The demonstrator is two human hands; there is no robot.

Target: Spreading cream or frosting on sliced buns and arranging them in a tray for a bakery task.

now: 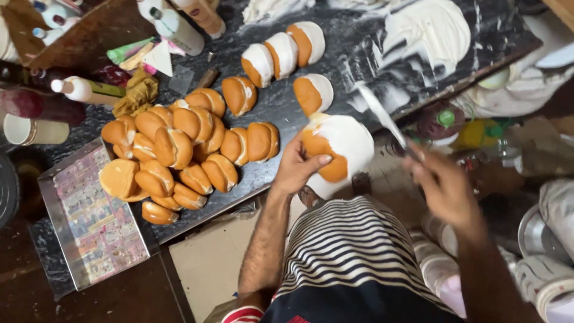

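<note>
My left hand (297, 167) grips a round bun (338, 152) whose top and sides are thickly coated in white cream, held over the near edge of the dark marble counter (353, 60). My right hand (440, 184), blurred, holds a flat knife (380, 113) smeared with cream, its blade pointing up and left toward the bun. A heap of white cream (427, 27) lies spread on the counter at the far right. Three cream-coated buns (284, 51) stand in a row at the back, with one more (314, 94) nearer.
A pile of several plain split buns (179, 149) lies on the counter to the left, partly on a metal tray (89, 221) lined with printed paper. Sauce bottles (176, 27) and a cup (33, 130) stand at the far left. Steel plates (538, 233) lie at the right.
</note>
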